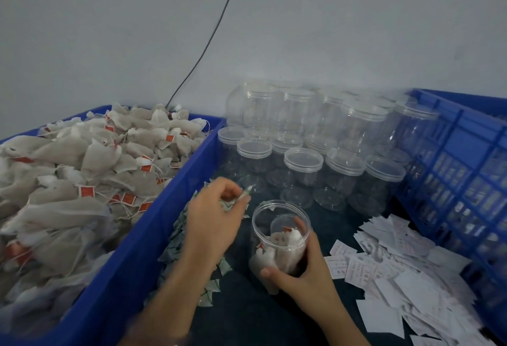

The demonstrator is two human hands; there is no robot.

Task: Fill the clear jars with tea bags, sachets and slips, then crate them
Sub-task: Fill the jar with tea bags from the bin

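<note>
Jar [264, 225], one open, gripped by right hand [304, 271]; left hand [214, 216] pinches one sachet [245, 194]; two blue crates [175, 208] alongside

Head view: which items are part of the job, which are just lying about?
In the job: open jar, right hand, left hand, pinched sachet, tea bags, sachet pile, slips, lidded jars, left crate, right crate.
Lying about: black cable on the wall.

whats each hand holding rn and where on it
The left hand pinches a sachet by one end. The right hand grips the open jar round its lower side.
</note>
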